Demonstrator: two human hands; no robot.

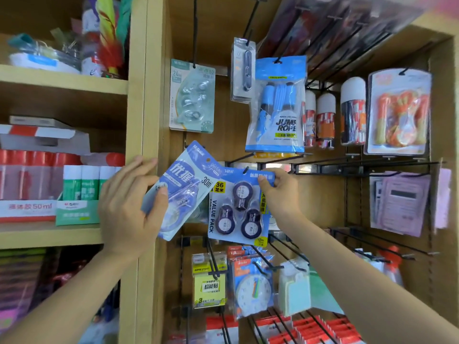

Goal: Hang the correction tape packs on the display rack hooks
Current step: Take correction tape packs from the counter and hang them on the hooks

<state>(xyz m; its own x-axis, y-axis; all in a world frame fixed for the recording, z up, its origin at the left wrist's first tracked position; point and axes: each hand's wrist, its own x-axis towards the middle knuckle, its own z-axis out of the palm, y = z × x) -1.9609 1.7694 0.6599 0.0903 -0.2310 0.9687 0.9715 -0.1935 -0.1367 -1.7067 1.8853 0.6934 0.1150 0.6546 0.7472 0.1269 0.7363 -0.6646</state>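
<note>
Blue card, front and centre — the left hand is clamped on a single correction tape pack, thumb across its face, fingers curled behind. It is held tilted, its punched hole up at the top right and free of any hook. Just to the right, touching or slightly overlapping it, the right hand pinches the top edge of a three-roll value pack between thumb and fingertips. That pack's slot sits right at the tip of a black hook; whether it is fully threaded on, I cannot tell. So the step in hand looks like seating the value pack, with the single pack waiting its turn. Next move, by my reading: slide the value pack back along the hook, let go, then level the tilted pack and line its hole up with a free hook. Further back, a pale green tape pack hangs on the upper row, a jump rope bag beside it — both already up on the rack.
</note>
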